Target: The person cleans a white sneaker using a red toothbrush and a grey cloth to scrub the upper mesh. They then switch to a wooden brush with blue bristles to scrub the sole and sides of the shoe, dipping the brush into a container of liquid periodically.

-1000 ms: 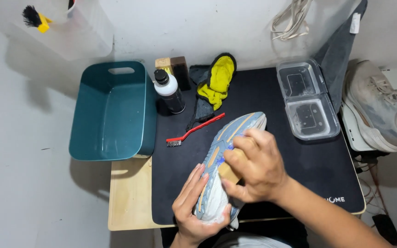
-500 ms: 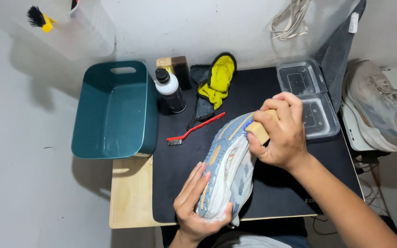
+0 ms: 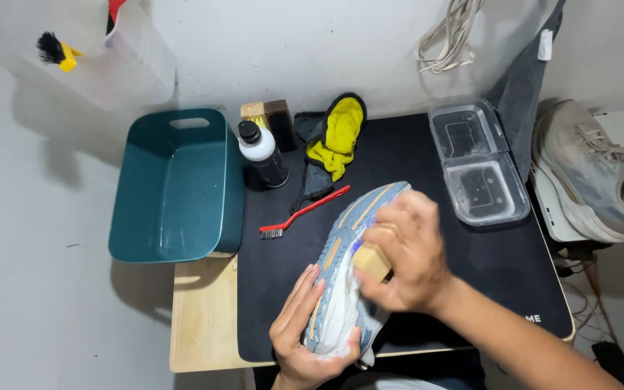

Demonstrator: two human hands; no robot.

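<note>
Sneaker [image 3: 341, 289] heel in left hand [image 3: 305, 339]; right hand [image 3: 406, 253] atop.

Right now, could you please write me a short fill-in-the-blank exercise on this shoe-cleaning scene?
1. The right hand presses a wooden ____ against the shoe.
2. The left hand cups the shoe's ____ end.
3. The small red brush lies on the black ____.
4. The teal tub sits to the ____ of the bottle.

Missing words: brush; heel; mat; left
</note>
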